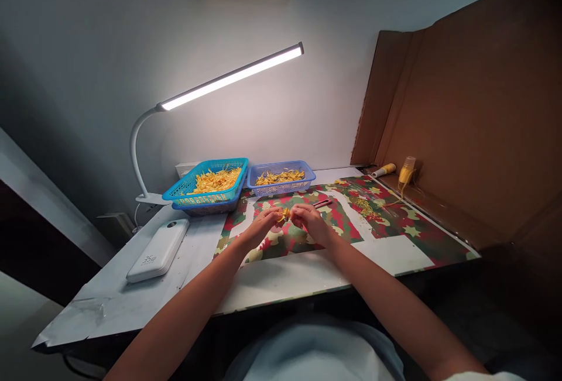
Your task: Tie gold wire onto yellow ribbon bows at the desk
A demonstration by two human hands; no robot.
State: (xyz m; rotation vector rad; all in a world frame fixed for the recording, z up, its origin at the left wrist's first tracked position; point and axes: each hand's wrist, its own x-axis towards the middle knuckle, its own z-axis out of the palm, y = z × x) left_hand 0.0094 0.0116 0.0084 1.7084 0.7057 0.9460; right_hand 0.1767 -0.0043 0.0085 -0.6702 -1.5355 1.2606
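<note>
My left hand (pixel 266 223) pinches a small yellow petal-like piece (pixel 284 215) between its fingertips, above the camouflage-patterned sheet (pixel 302 242). Close against it on the right, my right hand (pixel 309 222) is closed, its fingertips meeting the yellow piece. A slim reddish metal tool (pixel 324 202), apparently tweezers, sticks out behind the right hand towards the upper right. Its working end is hidden by the fingers. Behind the hands stand a turquoise basket (pixel 178 198) with many yellow strips and a blue-violet basket (pixel 281 186) holding darker yellow pieces.
A white power bank (pixel 158 252) lies at the left. A lit desk lamp (pixel 232 78) arches over the baskets. On the right, yellow-green bits (pixel 367 210) are scattered near two yellow spools, one upright (pixel 407 171), one lying (pixel 384 170). Cardboard (pixel 474 117) walls the right side.
</note>
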